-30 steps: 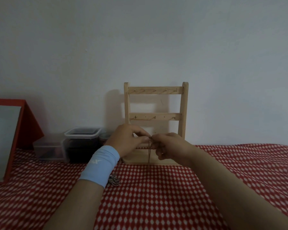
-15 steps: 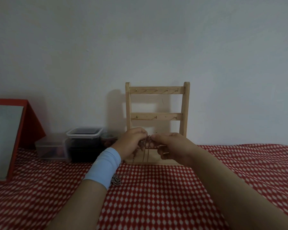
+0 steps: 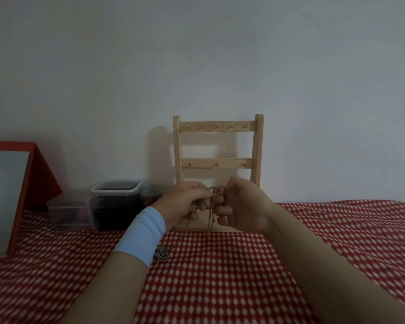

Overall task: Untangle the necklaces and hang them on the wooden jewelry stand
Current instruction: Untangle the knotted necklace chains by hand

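Our left hand point(image 3: 184, 203) and right hand point(image 3: 244, 208) curl their fingers, pinching the tangled necklaces point(image 3: 214, 195) between them. We hold the chains before the wooden jewelry stand point(image 3: 258, 148).

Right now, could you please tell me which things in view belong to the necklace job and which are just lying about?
Job in hand: tangled necklaces, pinched between left hand and right hand; wooden jewelry stand, nothing hung yet; chain heap on the cloth by the left wrist.
Lying about: red-framed panel; dark lidded tub; clear tub.
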`<state>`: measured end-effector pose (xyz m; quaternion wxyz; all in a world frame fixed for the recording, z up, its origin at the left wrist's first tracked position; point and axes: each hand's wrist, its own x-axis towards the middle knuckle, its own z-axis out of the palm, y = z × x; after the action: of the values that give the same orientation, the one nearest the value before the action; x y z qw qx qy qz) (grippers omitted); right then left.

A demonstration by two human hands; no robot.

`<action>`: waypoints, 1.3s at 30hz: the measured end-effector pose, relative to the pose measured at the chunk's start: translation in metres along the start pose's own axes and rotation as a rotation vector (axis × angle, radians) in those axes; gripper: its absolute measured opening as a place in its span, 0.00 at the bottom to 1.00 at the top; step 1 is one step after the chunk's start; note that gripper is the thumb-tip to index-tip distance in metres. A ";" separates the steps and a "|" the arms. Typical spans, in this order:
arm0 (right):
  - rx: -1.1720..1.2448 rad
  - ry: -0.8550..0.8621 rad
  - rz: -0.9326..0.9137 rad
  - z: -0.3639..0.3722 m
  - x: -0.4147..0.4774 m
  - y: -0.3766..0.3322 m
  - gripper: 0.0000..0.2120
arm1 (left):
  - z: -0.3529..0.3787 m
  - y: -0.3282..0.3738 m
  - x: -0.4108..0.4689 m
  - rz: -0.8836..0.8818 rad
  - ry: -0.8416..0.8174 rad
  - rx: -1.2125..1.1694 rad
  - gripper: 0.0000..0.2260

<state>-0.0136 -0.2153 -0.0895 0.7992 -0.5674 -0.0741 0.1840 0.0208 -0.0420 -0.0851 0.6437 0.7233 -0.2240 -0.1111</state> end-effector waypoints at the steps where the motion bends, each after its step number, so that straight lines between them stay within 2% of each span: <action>1: 0.007 -0.042 0.029 0.000 -0.001 0.000 0.07 | -0.001 -0.001 0.000 0.003 -0.015 -0.063 0.07; 5: -0.169 -0.126 0.100 -0.002 -0.003 0.001 0.06 | 0.004 0.003 -0.003 0.076 -0.095 -0.341 0.06; 9: -0.165 0.024 0.057 0.001 0.000 0.000 0.09 | 0.006 0.004 -0.005 0.115 -0.122 -0.531 0.06; 13: -0.177 0.100 0.024 0.000 0.003 0.002 0.09 | 0.006 0.004 -0.006 0.073 -0.122 -0.474 0.09; 17: -0.165 0.085 -0.019 0.006 0.007 0.008 0.07 | 0.003 0.007 -0.008 0.084 -0.153 -0.314 0.11; 19: -0.114 0.082 -0.087 0.004 0.006 0.009 0.07 | -0.002 0.008 -0.009 0.066 -0.130 -0.301 0.08; 22: -0.022 0.143 -0.134 -0.007 0.004 0.004 0.11 | -0.016 0.009 -0.011 0.056 -0.104 -0.484 0.08; 26: -0.055 0.199 -0.050 -0.019 0.003 0.007 0.13 | -0.031 0.013 -0.011 0.160 -0.061 -0.835 0.13; 27: -0.048 0.212 -0.036 -0.020 0.005 0.009 0.14 | -0.032 0.014 -0.011 0.155 -0.059 -0.831 0.13; 29: -0.004 0.230 -0.031 -0.019 0.007 0.013 0.17 | -0.031 0.016 -0.012 0.123 -0.042 -0.643 0.12; 32: 0.082 0.238 -0.088 -0.016 0.008 0.013 0.18 | -0.032 0.018 -0.011 0.142 0.104 -0.053 0.14; 33: 0.128 0.238 -0.120 -0.016 0.008 0.012 0.18 | -0.033 0.020 -0.009 0.157 0.146 0.063 0.14; 35: 0.211 0.242 -0.170 -0.017 0.007 0.011 0.19 | -0.036 0.023 -0.008 0.173 0.173 0.037 0.12; 39: 0.310 0.215 -0.191 -0.013 0.006 0.010 0.19 | -0.033 0.030 -0.013 0.151 0.085 -0.317 0.11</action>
<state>-0.0061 -0.2211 -0.1042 0.8940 -0.4445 -0.0127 0.0547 0.0183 -0.0093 -0.0527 0.7649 0.5981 -0.2299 -0.0656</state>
